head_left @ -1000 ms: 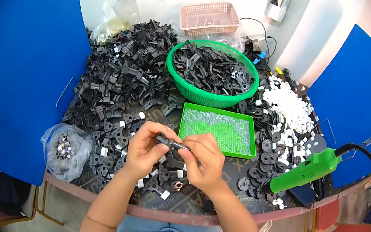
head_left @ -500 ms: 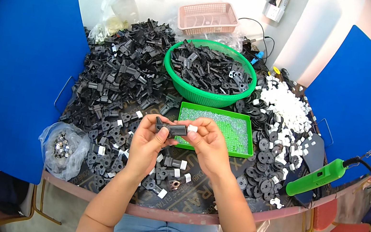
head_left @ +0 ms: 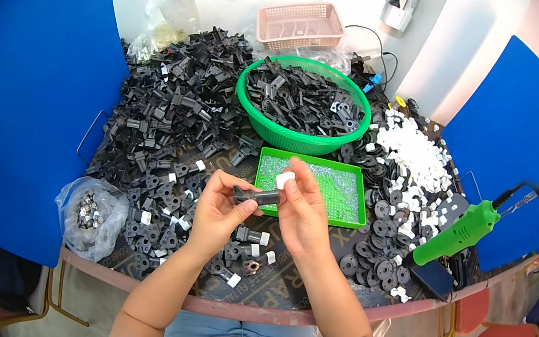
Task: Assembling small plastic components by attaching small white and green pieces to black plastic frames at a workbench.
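Note:
My left hand (head_left: 218, 213) is closed around a black plastic tube-shaped part (head_left: 260, 197), which points to the right. Between the thumb and fingers of my right hand (head_left: 305, 222) is a small white plastic cap (head_left: 284, 180). That cap sits just above the part's right end; my right fingers hide whether the two touch. Behind both hands lies a green tray (head_left: 361, 220) with many tiny shiny pieces. Below them, several black parts with white caps (head_left: 252, 236) are scattered on the table.
A green basket (head_left: 275, 135) heaped with black parts stands behind the tray. Black parts (head_left: 181, 102) pile up on the left, near a plastic bag of metal pieces (head_left: 91, 214). White caps (head_left: 413, 149) and black discs (head_left: 378, 260) lie at right, beside a hanging green electric screwdriver (head_left: 456, 237).
My right hand has lifted the white cap up from beside the black part's end, tilting it. The black part has shifted slightly right and down. The green screwdriver has swung a little.

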A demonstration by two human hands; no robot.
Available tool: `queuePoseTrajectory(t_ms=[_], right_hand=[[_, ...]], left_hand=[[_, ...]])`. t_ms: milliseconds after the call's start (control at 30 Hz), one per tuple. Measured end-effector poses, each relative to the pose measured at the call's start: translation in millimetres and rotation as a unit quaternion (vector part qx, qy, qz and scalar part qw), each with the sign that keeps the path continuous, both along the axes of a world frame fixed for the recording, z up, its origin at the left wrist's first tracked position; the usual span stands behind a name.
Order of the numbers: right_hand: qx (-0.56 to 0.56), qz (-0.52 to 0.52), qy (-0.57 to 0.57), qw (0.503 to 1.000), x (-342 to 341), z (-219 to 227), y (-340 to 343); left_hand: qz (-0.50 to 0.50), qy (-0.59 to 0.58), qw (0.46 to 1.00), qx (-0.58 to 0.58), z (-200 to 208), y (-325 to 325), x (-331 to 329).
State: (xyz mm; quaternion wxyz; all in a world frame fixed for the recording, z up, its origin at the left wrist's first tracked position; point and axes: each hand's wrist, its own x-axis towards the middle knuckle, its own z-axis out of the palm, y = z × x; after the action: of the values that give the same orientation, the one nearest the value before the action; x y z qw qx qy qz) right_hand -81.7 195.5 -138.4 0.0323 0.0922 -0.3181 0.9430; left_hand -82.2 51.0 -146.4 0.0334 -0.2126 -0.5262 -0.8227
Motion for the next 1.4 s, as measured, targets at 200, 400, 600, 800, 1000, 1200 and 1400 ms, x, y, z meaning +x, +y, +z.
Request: queuePoseTrajectory(t_ms=[200,400,600,800,1000,1200,1400], right_hand=[[0.095,-0.057,0.06,0.992,-4,-13,1],[0.194,-0.074,0.027,0.978,0,1,-4],[0.318,-0.037,0.097,0.943,-2,-8,7],[0.222,-0.004,0.083,0.971,-5,-19,5],[0.252,0.002,0.041,0.967,-7,-12,10],[0.53,-0.298,0.073,0.791,-24,-1,67],[0.662,-0.495,0.039,0.562,-53,4,110]], left_hand=[[0.028,0.018,0.999,0.006,2,3,1],[0.041,-0.014,0.999,0.011,0,-8,-6],[0.014,0.022,0.999,-0.043,-3,-14,-5],[0.042,0.025,0.994,-0.099,-11,-1,2],[0.049,0.029,0.973,-0.224,-6,-10,-7],[-0.02,0.117,0.813,-0.57,21,-63,-9],[0.132,0.115,0.737,-0.652,26,-83,-13]])
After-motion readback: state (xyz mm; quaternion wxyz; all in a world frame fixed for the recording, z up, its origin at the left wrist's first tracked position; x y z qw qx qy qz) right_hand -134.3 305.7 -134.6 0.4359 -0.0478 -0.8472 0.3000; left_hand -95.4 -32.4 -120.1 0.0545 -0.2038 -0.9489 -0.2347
